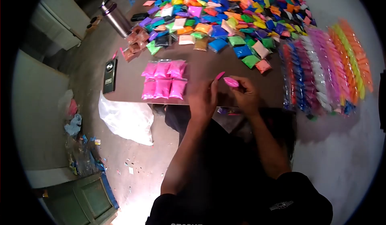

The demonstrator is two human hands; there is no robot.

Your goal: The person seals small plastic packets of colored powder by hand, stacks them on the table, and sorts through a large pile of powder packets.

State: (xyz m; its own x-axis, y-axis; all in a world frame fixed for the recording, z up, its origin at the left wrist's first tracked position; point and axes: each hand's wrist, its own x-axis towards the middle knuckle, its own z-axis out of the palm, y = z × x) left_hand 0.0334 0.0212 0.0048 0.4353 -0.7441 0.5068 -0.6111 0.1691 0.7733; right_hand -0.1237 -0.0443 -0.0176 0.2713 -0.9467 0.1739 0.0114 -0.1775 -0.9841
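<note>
My left hand (206,96) is over the table's front edge, with a thin bright pink piece (220,75) at its fingertips. Just to the right, my right hand (246,92) pinches a small pink packet (231,82), seen nearly edge-on. The two hands are close together but apart. Left of them, several pink packets (162,87) lie side by side in two rows on the brown table (201,60).
Many colourful packets (217,15) are heaped across the table's back. Long strips of packets (321,72) lie at the right. A metal flask (115,17), reddish-brown packets (136,44) and a dark phone-like device (109,76) are at the left. A white plastic sheet (126,118) hangs below the edge.
</note>
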